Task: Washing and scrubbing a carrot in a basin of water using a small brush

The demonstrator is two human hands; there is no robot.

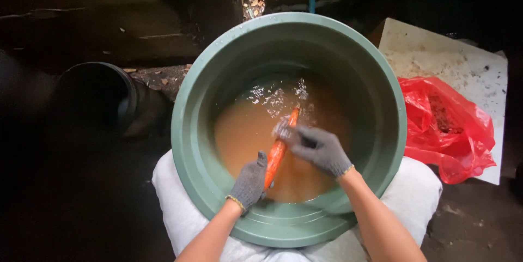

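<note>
Your 2 gloved hands work over a green tub (381, 131) of muddy water: left hand (249, 183) clamped on the carrot's (279, 150) near end to steady it, right hand (320, 150) closed around its middle, rubbing. A red bag (447, 126) lies right.

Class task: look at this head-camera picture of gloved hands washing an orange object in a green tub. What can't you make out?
- Tub bottom: head view, hidden by murky brown water.
- Orange object: kind unclear; gripped by left hand, motion-blurred under right hand.
- Surroundings: too dark.
</note>
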